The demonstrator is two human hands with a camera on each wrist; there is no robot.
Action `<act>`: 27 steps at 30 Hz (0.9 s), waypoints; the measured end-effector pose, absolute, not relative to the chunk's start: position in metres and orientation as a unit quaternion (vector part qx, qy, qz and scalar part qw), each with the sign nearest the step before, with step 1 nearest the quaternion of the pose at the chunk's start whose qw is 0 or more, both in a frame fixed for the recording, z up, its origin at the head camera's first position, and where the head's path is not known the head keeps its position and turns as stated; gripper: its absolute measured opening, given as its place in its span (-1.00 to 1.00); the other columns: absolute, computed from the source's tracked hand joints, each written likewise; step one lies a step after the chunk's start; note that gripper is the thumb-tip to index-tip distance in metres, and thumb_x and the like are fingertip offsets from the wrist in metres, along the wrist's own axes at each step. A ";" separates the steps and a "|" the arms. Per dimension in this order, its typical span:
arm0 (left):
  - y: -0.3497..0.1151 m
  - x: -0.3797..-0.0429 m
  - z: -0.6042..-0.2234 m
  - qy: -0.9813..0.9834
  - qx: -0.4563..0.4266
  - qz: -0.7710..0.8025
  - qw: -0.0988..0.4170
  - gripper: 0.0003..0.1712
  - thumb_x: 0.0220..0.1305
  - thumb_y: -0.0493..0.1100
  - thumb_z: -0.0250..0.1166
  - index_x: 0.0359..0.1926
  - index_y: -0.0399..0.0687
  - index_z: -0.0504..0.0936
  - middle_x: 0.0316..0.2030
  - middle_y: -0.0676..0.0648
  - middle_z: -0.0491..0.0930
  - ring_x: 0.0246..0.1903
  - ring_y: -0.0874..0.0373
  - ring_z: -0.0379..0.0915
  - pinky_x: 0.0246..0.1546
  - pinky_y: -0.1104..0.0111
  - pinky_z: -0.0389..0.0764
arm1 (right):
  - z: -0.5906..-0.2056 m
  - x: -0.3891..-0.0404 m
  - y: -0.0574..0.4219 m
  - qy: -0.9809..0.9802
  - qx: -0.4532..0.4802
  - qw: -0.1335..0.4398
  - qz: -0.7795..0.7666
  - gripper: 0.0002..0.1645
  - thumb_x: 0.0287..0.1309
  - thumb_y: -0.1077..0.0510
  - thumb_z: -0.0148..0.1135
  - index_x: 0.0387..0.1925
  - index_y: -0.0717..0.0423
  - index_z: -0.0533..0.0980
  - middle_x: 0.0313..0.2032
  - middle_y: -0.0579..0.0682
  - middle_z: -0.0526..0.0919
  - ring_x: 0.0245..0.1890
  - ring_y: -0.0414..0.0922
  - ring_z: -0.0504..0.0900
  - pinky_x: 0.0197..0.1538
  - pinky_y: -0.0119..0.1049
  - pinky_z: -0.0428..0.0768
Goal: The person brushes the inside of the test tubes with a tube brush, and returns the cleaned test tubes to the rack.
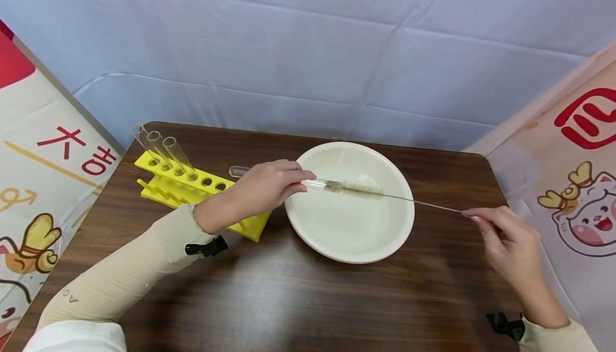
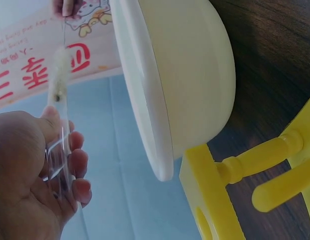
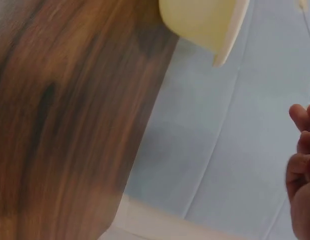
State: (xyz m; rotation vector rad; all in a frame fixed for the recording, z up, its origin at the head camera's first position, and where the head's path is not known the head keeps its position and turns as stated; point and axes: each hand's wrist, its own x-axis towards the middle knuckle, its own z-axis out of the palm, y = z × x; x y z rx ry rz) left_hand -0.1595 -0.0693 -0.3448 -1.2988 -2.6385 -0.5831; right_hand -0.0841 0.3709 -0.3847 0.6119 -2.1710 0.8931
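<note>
My left hand grips a clear glass test tube lying nearly level, its rounded end poking out on the left. In the left wrist view, fingers curl around the test tube. Over the white basin, the tip of a test tube brush sits at the tube's mouth, and most of its pale bristles show outside. My right hand pinches the far end of the brush's thin wire handle, right of the basin. Only part of the right hand shows in the right wrist view.
A yellow test tube rack stands left of the basin, partly behind the left forearm. Three clear test tubes stand in its left holes. All this is on a dark wooden table, with a pale cloth backdrop behind.
</note>
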 end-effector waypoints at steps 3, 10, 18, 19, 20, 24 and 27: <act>-0.070 -0.159 -0.344 -0.877 -0.434 -0.194 0.072 -0.68 0.45 -0.14 0.29 0.16 -0.10 0.69 -0.04 -0.02 0.70 -0.10 0.12 0.63 -0.09 0.29 0.67 | -0.380 -0.083 0.364 -0.822 0.244 0.394 0.331 -0.46 0.47 0.02 0.21 -0.44 0.44 0.68 -0.51 0.21 0.66 -0.36 -0.51 0.44 -0.21 -0.70 0.27; -0.072 -0.159 -0.344 -0.876 -0.437 -0.195 0.064 -0.69 0.47 -0.16 0.28 0.15 -0.11 0.69 -0.04 -0.06 0.71 -0.11 0.11 0.63 -0.08 0.27 0.66 | -0.385 -0.086 0.360 -0.765 0.265 0.525 0.260 -0.57 0.45 0.10 0.19 -0.44 0.32 0.72 -0.52 0.22 0.72 -0.62 0.10 0.48 -0.14 -0.63 0.45; -0.071 -0.157 -0.341 -0.877 -0.434 -0.199 0.052 -0.68 0.47 -0.15 0.28 0.16 -0.11 0.68 -0.01 -0.04 0.70 -0.07 0.11 0.62 -0.04 0.27 0.66 | -0.385 -0.087 0.359 -0.726 0.283 0.586 0.222 -0.68 0.41 0.16 0.23 -0.40 0.26 0.75 -0.45 0.13 0.77 -0.71 0.14 0.43 -0.50 -0.29 0.43; -0.071 -0.157 -0.341 -0.876 -0.436 -0.200 0.051 -0.68 0.47 -0.15 0.28 0.16 -0.11 0.68 -0.01 -0.04 0.70 -0.06 0.11 0.62 -0.03 0.27 0.65 | -0.385 -0.086 0.359 -0.729 0.285 0.578 0.230 -0.67 0.41 0.15 0.23 -0.40 0.27 0.74 -0.47 0.16 0.76 -0.70 0.15 0.44 -0.41 -0.38 0.50; -0.071 -0.157 -0.340 -0.875 -0.437 -0.203 0.050 -0.68 0.46 -0.16 0.28 0.17 -0.12 0.68 -0.01 -0.05 0.70 -0.06 0.11 0.61 -0.02 0.27 0.65 | -0.384 -0.086 0.359 -0.733 0.286 0.568 0.240 -0.66 0.41 0.14 0.23 -0.40 0.29 0.73 -0.48 0.17 0.75 -0.69 0.15 0.44 -0.29 -0.46 0.54; -0.071 -0.157 -0.341 -0.871 -0.442 -0.206 0.061 -0.68 0.44 -0.18 0.31 0.15 -0.14 0.68 -0.03 -0.06 0.70 -0.09 0.10 0.62 -0.03 0.28 0.65 | -0.384 -0.084 0.360 -0.756 0.288 0.517 0.279 -0.56 0.42 0.05 0.26 -0.42 0.34 0.72 -0.56 0.24 0.68 -0.63 0.04 0.47 -0.01 -0.69 0.44; -0.073 -0.158 -0.342 -0.870 -0.443 -0.203 0.071 -0.67 0.42 -0.19 0.32 0.15 -0.15 0.68 -0.03 -0.06 0.69 -0.11 0.10 0.62 -0.04 0.30 0.66 | -0.382 -0.084 0.362 -0.773 0.287 0.482 0.296 -0.51 0.41 -0.01 0.27 -0.46 0.35 0.72 -0.61 0.24 0.64 -0.59 -0.14 0.47 -0.18 -0.70 0.37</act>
